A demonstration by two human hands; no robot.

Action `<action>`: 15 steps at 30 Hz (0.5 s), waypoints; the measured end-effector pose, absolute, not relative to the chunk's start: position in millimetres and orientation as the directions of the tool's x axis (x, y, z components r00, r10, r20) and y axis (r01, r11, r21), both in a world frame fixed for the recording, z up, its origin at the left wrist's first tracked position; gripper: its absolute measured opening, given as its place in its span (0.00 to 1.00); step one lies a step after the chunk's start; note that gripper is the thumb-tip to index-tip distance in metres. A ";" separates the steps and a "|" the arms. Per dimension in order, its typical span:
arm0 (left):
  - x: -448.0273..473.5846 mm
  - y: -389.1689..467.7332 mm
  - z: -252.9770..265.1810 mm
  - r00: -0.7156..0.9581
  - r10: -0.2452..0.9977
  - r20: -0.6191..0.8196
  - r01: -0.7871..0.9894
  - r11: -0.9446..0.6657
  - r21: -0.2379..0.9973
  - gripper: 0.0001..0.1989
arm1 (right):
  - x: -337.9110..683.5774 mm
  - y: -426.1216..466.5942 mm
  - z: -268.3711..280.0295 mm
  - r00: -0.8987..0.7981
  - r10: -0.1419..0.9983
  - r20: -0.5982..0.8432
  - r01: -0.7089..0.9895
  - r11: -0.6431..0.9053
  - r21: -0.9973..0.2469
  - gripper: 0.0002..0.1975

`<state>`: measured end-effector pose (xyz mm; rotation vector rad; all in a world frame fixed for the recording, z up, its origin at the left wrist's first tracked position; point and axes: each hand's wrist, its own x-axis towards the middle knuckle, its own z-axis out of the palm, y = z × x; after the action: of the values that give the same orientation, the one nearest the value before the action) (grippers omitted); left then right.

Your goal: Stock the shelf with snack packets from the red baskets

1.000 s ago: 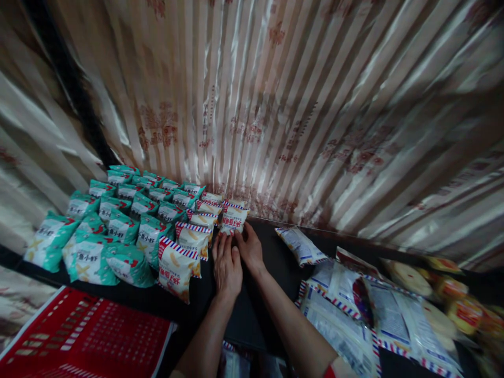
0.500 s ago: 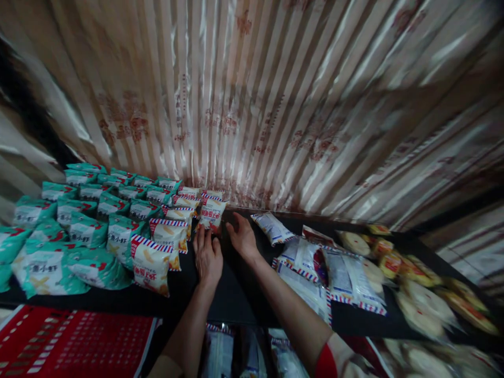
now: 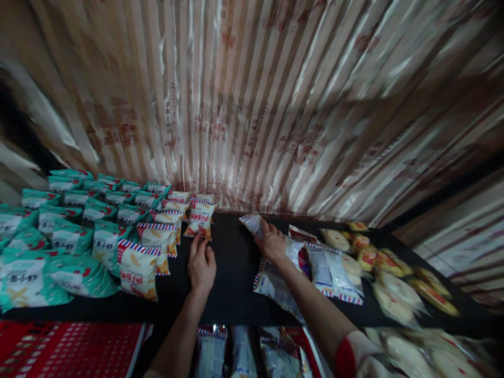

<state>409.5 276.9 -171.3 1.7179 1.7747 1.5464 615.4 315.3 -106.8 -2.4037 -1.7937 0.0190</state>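
My left hand is open over the dark shelf, fingertips against the lower edge of a standing white-and-red snack bag with a striped border. More bags of the same kind, one a front bag, stand in a row to its left. On the right, my right hand has its fingers curled over a snack bag that lies with its pale printed back up. The hand covers most of that bag. Beneath my right wrist and forearm lies another striped bag.
Rows of teal snack bags fill the shelf's left side. To the right lie white-and-blue bags, round pale packs and yellow packs. Below are a red basket and bagged snacks. Striped plastic sheeting hangs behind.
My right hand has moved right, from near the standing bag onto the lying bag. My left hand has slid down slightly from the standing bag's front. The view has shifted right.
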 end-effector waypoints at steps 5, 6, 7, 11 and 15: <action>408.8 266.5 -167.7 -0.238 0.832 0.500 0.555 -0.306 0.773 0.15 | 600.4 305.5 -91.6 0.204 0.960 0.190 0.938 -0.136 -0.319 0.32; 408.8 262.8 -167.0 -0.217 0.838 0.501 0.547 -0.321 0.773 0.15 | 596.4 301.0 -86.9 0.193 0.959 0.205 0.906 -0.094 -0.413 0.33; 409.1 258.4 -166.2 -0.194 0.845 0.498 0.536 -0.334 0.775 0.15 | 592.2 295.2 -82.0 0.193 0.961 0.199 0.845 -0.060 -0.531 0.34; 411.9 234.2 -160.7 -0.104 0.880 0.464 0.448 -0.375 0.812 0.15 | 575.7 257.4 -62.5 0.205 0.978 -0.038 0.248 -0.089 -0.965 0.35; 416.5 204.8 -151.2 -0.035 0.948 0.318 0.238 -0.301 0.923 0.17 | 566.9 205.7 -53.7 0.104 0.956 -0.273 -0.266 -0.238 -0.934 0.27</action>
<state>416.5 204.8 -151.2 1.5877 1.2710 1.3806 566.9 205.7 -53.7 -1.2627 -0.7837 1.3979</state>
